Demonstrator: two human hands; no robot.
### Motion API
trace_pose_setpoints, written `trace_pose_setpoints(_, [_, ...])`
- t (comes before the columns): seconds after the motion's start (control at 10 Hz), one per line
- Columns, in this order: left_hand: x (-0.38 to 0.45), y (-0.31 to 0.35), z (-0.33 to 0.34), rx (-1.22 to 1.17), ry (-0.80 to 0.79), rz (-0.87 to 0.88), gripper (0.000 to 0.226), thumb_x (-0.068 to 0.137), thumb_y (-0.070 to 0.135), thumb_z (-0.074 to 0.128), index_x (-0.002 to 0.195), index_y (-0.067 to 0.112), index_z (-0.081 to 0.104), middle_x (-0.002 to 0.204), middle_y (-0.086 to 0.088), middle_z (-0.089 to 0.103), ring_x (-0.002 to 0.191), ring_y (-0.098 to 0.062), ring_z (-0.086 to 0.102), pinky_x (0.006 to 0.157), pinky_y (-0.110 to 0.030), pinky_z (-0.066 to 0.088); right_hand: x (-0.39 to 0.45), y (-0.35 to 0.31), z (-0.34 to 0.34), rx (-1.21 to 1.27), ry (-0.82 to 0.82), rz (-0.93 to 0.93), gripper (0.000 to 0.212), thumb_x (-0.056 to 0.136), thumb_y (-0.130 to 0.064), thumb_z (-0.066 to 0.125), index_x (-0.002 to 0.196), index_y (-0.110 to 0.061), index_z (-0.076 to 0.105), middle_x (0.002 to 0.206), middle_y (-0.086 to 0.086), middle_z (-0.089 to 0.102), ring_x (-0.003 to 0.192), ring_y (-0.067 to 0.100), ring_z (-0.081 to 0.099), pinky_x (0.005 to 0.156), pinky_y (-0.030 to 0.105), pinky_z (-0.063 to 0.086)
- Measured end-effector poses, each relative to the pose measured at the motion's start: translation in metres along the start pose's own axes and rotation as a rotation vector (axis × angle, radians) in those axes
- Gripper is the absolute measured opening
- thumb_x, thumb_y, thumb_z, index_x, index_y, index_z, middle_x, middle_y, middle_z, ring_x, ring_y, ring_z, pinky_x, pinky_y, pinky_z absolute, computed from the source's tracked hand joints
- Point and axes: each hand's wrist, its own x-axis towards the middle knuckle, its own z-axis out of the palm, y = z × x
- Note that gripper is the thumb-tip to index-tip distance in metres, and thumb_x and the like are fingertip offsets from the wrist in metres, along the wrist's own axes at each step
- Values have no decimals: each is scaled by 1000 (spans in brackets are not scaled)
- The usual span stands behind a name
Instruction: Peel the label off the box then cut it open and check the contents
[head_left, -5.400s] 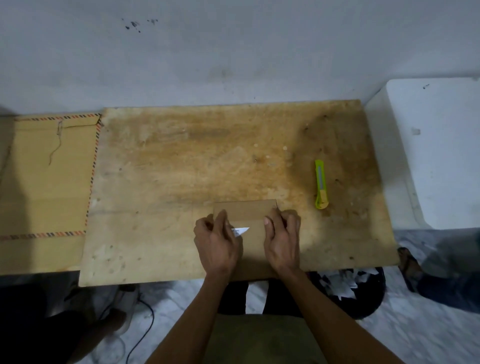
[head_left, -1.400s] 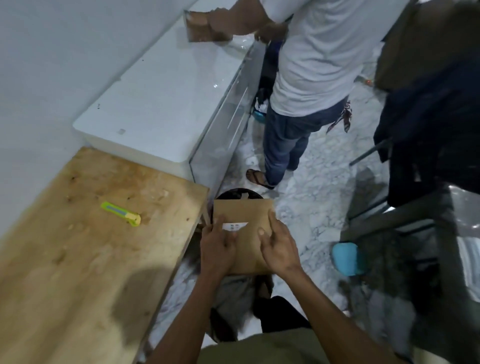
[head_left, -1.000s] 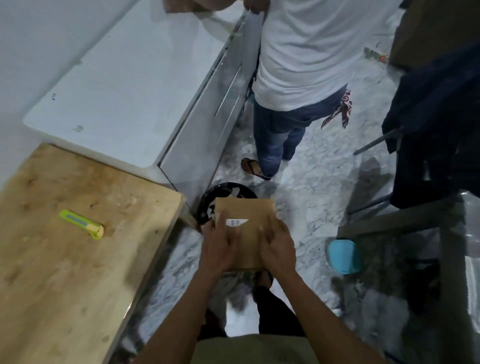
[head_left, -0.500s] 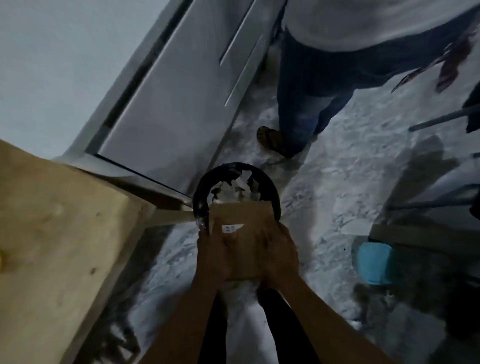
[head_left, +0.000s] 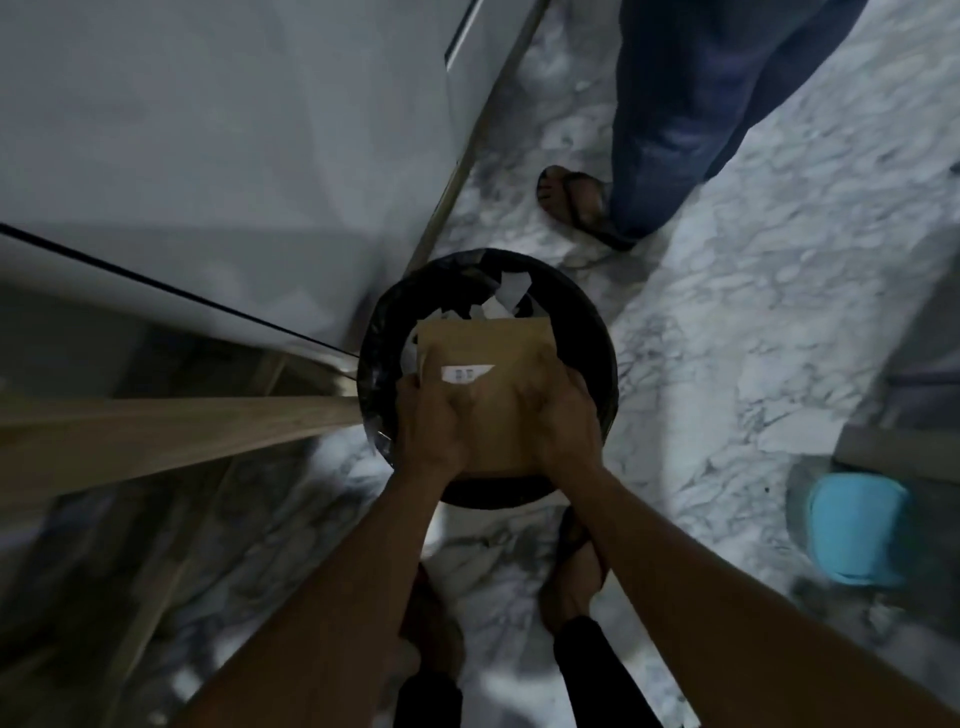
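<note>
I hold a flat brown cardboard box (head_left: 493, 343) over a round black bin (head_left: 605, 358) on the floor. My left hand (head_left: 428, 421) grips the box's left side, with its fingers at the left end of a small white label (head_left: 466, 372) on the top face. My right hand (head_left: 558, 415) grips the box's right side. The bin holds several white paper scraps (head_left: 511, 293). The knife is out of view.
The wooden table's edge (head_left: 182, 426) runs in from the left, next to a white cabinet (head_left: 234, 130). Another person's jeans leg and sandalled foot (head_left: 587, 208) stand beyond the bin. A blue object (head_left: 857, 530) lies on the marble floor at right. My own feet are below the bin.
I carried the box from the table to above the bin, and my view has tilted down over it. Both hands stay on the box; the label is still stuck to it.
</note>
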Motion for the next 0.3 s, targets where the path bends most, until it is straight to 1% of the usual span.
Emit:
trace_pose_setpoints(0.1, [10,-7,7,85,-74,84,76,97,46,51,158,19,14,162,-19,11,147,-36,18,115,-41,24,7,3,3,-151,-32,-16,61,102,-38,37,155,-30,8,161,10,17,136,43,34,107,54,37])
trace_pose_setpoints(0.2, [14,-21,10,203,-121,144,79,98,45,48,159,16,7,165,-21,-2,152,-38,4,122,-48,16,4,-9,-6,-215,-37,15,56,104,-39,30,155,-31,9,164,9,7,143,42,22,110,53,30])
trace_pose_setpoints(0.3, [-1,-27,2,134,-105,213,78,95,58,35,158,13,20,161,-23,17,148,-41,21,117,-56,28,-16,-23,-21,-212,-43,-23,54,105,-36,30,155,-24,15,163,9,12,144,39,23,110,50,32])
